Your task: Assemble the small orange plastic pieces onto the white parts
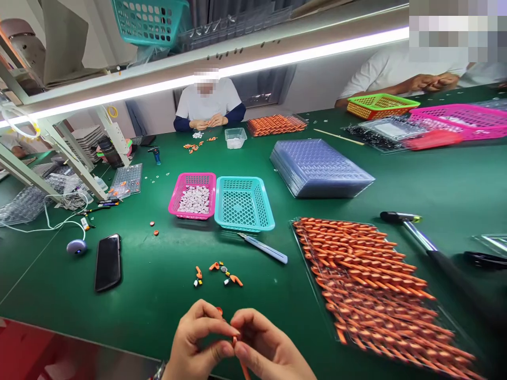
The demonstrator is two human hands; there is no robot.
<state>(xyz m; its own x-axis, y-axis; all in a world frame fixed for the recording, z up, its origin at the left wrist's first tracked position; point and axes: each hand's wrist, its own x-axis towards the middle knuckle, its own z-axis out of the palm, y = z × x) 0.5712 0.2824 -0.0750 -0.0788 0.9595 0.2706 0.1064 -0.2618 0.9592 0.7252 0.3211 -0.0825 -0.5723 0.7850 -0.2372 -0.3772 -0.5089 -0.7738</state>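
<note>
My left hand [200,335] and my right hand [269,345] meet at the near edge of the table, fingertips pinched together. Between them is a small orange plastic part [244,368] with a thin stem pointing down; the fingers cover most of it. Another bit of orange shows behind the left fingers. Just beyond my hands lie several loose orange pieces [236,280] with small white and yellow bits. To the right, a clear tray [336,338] holds rows of similar orange stemmed parts. A light-blue craft knife [264,248] rests farther back.
A pink basket [172,203] of white pieces stands beside a turquoise basket [243,203]. Stacked clear trays [320,169] and a hammer [420,235] lie right. On the left are a phone [108,263] and a cable [47,227]. Two co-workers sit across the table.
</note>
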